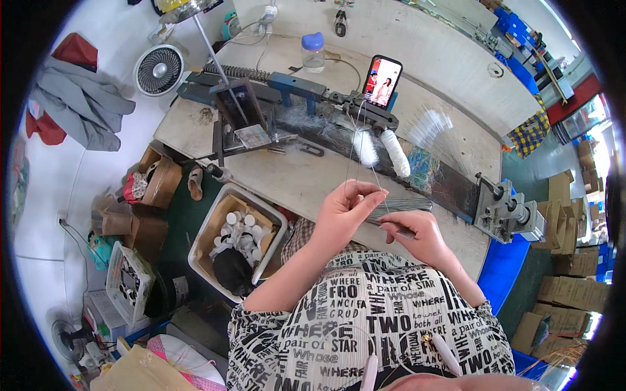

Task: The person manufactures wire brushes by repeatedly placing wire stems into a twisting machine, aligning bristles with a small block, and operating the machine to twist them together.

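Pinches a thin wire (376, 176) between thumb and fingers of the left hand (352, 201), above the worktop (293, 176), on the near side of a white tufted brush (365, 148). Curls the right hand (420, 229) closed just beside, around a small grey thing (405, 232) too unclear to name. Has a bundle of metal rods (412, 203) lying near both.

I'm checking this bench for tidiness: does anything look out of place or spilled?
Two things: fine pale fibres lie strewn over the dark metal bar, like stray waste; and a lone sandal sits on the floor beside a cardboard box, no mate visible.
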### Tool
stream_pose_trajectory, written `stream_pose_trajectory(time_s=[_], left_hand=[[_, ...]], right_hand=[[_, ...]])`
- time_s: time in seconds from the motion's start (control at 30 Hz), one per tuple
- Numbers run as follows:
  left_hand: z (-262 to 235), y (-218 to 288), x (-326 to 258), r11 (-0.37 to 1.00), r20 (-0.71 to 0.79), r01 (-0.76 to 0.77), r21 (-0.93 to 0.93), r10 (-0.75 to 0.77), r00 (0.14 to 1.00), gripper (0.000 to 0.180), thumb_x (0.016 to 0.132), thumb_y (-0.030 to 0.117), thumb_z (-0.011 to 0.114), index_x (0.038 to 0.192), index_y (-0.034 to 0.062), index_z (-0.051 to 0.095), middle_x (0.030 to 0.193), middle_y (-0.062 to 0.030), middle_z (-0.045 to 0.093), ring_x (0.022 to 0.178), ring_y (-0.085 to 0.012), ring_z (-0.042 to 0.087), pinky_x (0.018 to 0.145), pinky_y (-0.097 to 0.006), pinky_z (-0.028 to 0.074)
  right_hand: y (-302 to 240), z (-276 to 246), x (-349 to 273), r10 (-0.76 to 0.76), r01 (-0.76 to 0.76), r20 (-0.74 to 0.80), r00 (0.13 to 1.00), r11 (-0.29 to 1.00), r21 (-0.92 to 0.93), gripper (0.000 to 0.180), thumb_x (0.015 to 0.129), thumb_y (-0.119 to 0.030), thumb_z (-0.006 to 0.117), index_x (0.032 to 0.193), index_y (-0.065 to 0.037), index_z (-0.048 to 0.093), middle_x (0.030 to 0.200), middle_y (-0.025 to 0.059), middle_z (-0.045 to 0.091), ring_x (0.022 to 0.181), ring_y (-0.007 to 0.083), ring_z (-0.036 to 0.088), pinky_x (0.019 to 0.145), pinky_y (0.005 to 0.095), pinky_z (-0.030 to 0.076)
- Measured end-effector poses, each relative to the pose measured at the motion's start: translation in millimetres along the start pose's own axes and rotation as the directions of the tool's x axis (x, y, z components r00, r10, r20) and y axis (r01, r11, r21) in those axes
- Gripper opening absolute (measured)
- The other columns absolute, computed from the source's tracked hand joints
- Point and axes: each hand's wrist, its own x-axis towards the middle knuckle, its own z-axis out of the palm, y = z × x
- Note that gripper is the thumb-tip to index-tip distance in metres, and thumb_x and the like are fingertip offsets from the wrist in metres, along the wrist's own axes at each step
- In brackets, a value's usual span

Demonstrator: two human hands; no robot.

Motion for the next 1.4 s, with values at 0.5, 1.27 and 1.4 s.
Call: stream_pose_trajectory(time_s=[0.5, 1.27, 1.4], left_hand=[[-15, 6, -1, 0.993, -0.126, -0.109, -0.035, 0.104, 0.987, 0.015, 0.096, 0.015, 0.057, 0.107, 0.0043, 0.059, 0.097, -0.0036, 0.067, 0.057, 0.0014, 0.039, 0.052, -0.016, 0.029], [-214, -28, -165, 0.991, -0.990, 0.130, 0.044, 0.026, 0.136, 0.038, 0.100, 0.040, 0.042, 0.100, 0.0033, 0.054, 0.069, 0.0013, 0.047, 0.055, -0.0027, 0.039, 0.049, -0.019, 0.029], [-146, -4, -97, 0.929, -0.778, 0.020, 0.370, 0.298, 0.554, 0.027, 0.102, 0.032, 0.042, 0.101, 0.0071, 0.053, 0.069, 0.0042, 0.044, 0.057, -0.0025, 0.037, 0.050, -0.019, 0.028]], right_hand=[[17, 8, -2, 0.133, -0.149, 0.103, 0.986, 0.974, 0.168, 0.018, 0.090, -0.008, 0.061, 0.105, 0.000, 0.067, 0.078, 0.0094, 0.068, 0.067, 0.0125, 0.067, 0.063, 0.0262, 0.050], [36, 23, -21, 0.286, -0.283, 0.007, 0.958, 0.943, 0.174, 0.021, 0.094, -0.008, 0.055, 0.111, 0.002, 0.064, 0.079, 0.0094, 0.067, 0.075, 0.0154, 0.065, 0.072, 0.0270, 0.048], [47, 13, -26, 0.204, -0.195, -0.034, 0.978, 0.964, 0.180, 0.023, 0.094, -0.009, 0.055, 0.112, 0.002, 0.063, 0.081, 0.0090, 0.067, 0.075, 0.0144, 0.064, 0.073, 0.0277, 0.049]])
